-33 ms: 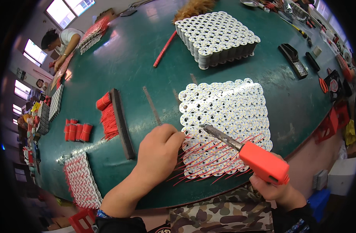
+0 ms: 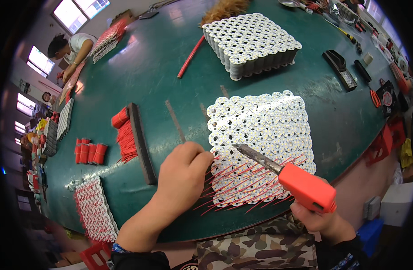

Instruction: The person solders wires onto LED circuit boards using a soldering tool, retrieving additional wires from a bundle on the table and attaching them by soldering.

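Note:
A panel of round white LED circuit boards (image 2: 260,121) lies flat on the green table before me. Thin red wires (image 2: 242,183) slant across its nearer rows, some ends jutting past the left and near edges. At the panel's left edge my left hand (image 2: 184,173) is closed in a pinch; a bit of red wire shows at its fingertips, which are partly hidden. My right hand (image 2: 316,216) grips the red-orange, pistol-shaped handle of a soldering iron (image 2: 305,186). The iron's dark tip points left and sits over a board near the left side, close to my left fingers; contact is unclear.
A tall stack of LED panels (image 2: 256,40) stands at the back. Left lie a dark bar (image 2: 142,144), loose red wires (image 2: 127,141), wire bundles (image 2: 90,152) and a wired panel (image 2: 96,209). A black tray (image 2: 340,70) is at right. Another person (image 2: 76,49) works far left.
My left hand has shifted very slightly to the left and away from me. The soldering iron has barely moved to the right.

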The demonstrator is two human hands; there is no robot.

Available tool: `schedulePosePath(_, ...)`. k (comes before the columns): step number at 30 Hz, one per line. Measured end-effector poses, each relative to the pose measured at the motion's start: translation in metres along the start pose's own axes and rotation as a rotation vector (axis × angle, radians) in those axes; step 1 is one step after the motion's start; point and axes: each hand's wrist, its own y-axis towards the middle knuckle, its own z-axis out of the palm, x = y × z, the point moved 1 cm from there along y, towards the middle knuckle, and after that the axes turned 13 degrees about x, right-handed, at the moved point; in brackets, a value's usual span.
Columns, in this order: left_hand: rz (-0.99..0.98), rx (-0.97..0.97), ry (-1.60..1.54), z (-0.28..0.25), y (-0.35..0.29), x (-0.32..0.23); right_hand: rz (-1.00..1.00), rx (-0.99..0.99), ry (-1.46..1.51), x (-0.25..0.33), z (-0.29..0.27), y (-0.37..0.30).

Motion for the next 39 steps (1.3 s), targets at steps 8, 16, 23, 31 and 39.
schedulePosePath(8, 0.096, 0.04, 0.093, -0.002, 0.021, -0.005, 0.026, -0.045, 0.05, -0.003, -0.002, -0.004)
schedulePosePath(16, 0.109, 0.13, 0.107, 0.004, 0.025, -0.005, 0.031, 0.017, 0.021, -0.01, 0.0, -0.006)
schedulePosePath(23, 0.093, 0.161, 0.095, 0.002, 0.025, -0.006, 0.045, 0.014, 0.067, -0.006, 0.001, 0.0)
schedulePosePath(31, 0.092, 0.164, 0.095, 0.002, 0.025, -0.007, 0.015, 0.017, 0.093, -0.007, 0.002, 0.003)
schedulePosePath(39, 0.087, 0.179, 0.101, 0.002, 0.025, -0.006, 0.033, 0.071, 0.057, -0.006, 0.0, 0.002)
